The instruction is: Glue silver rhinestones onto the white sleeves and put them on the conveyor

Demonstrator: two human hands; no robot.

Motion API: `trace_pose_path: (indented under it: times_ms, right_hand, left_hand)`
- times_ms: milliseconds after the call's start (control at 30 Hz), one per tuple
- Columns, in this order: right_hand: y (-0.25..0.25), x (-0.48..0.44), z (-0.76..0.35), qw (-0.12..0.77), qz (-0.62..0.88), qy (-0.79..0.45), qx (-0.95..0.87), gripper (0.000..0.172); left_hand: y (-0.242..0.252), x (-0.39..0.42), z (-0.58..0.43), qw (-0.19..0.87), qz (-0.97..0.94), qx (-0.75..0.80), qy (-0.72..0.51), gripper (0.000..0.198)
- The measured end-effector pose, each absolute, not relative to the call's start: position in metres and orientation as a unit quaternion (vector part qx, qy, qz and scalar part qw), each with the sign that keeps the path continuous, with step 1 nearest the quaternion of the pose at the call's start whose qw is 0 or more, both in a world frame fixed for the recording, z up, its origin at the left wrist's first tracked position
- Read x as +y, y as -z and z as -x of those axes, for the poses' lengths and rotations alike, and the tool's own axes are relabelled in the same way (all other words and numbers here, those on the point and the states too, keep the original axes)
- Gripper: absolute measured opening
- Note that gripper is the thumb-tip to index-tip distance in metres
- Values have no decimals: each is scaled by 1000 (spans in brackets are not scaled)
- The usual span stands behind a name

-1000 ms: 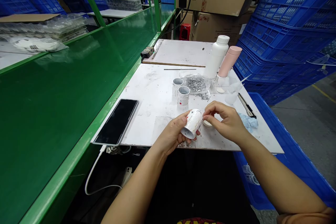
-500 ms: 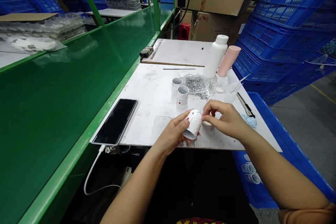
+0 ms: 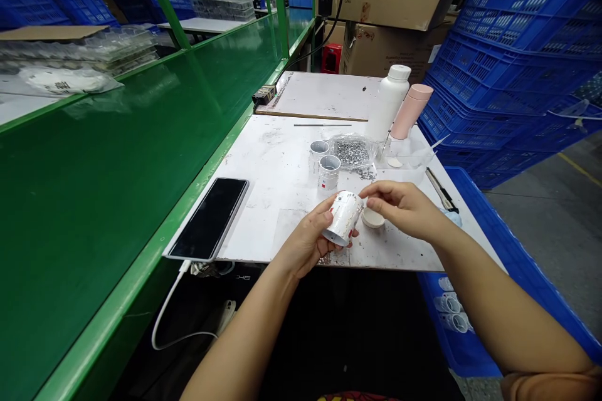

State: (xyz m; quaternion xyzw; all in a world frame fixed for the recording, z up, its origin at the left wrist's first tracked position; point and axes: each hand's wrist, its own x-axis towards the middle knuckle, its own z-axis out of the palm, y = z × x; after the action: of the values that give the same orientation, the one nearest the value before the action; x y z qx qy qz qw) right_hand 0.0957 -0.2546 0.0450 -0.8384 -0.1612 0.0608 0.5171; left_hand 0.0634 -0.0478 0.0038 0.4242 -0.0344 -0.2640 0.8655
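My left hand [image 3: 308,241] grips a white cylindrical tube [image 3: 343,218] with a small red mark and speckled silver patches on its surface. My right hand [image 3: 404,207] is just to the right of the tube, apart from it, with nothing visible in its curled fingers. Under that hand, a round cream disc [image 3: 373,218] lies on the white work board [image 3: 263,200]. Beyond my hands stand two short silver-lined cylinders [image 3: 329,173], with a clear bag of small metal pieces [image 3: 350,152] to their right.
A phone [image 3: 208,219] lies at the board's left edge beside a green shelf [image 3: 117,200]. A white bottle [image 3: 388,103], pink flask [image 3: 409,111], clear plastic tub [image 3: 404,160] and utility knife [image 3: 439,193] stand at the right. Below, a blue crate [image 3: 470,326] holds white cylinders.
My right hand has lifted away from the tube's upper edge, moving right and uncovering the cream disc. The tube has tilted slightly in my left hand.
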Motion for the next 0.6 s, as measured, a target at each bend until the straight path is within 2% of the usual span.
trace_pose_path:
  times_ms: [133,333,467,600]
  right_hand:
    - [-49,-252,-95,530,816,-130,-194,12]
    - [-62,-263,-98,466,857,-67,-211,17]
    - [-55,-269,-133,361,915,68,-164,16]
    - [-36,-258,-174,225,954,34,-195,14]
  left_hand:
    - [-6,-46,-60,849,-435,-57,296,78]
    - [-8,-46,-58,819,-478,-50,314,81]
    - [-10,-47,-60,834,-472,-31,284,85]
    - [-11,-47,-60,843,-469,-10,264,86]
